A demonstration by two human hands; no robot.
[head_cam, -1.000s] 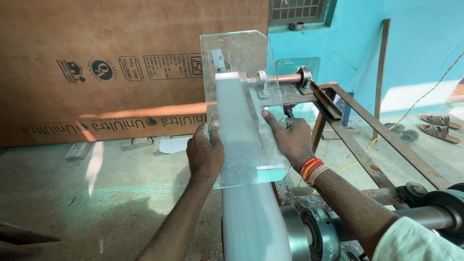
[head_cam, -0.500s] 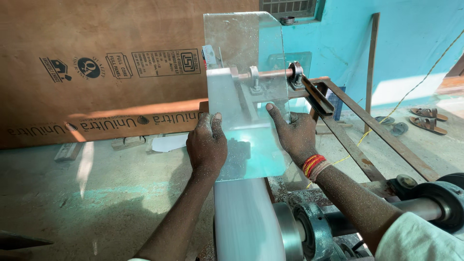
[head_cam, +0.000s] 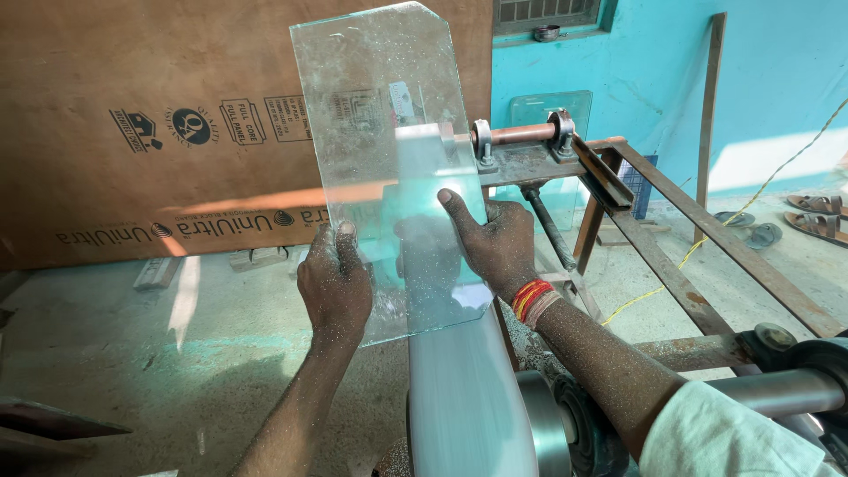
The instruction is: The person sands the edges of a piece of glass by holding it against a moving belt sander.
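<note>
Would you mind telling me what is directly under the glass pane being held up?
Under the glass pane, held by the left hand and right hand, runs a pale sanding belt. Its roller shows partly; the belt covers the rest.

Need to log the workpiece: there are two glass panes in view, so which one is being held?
The large clear pane with clipped corners, gripped by the left hand and right hand over the belt. The other, smaller pane leans untouched against the blue wall.
</note>
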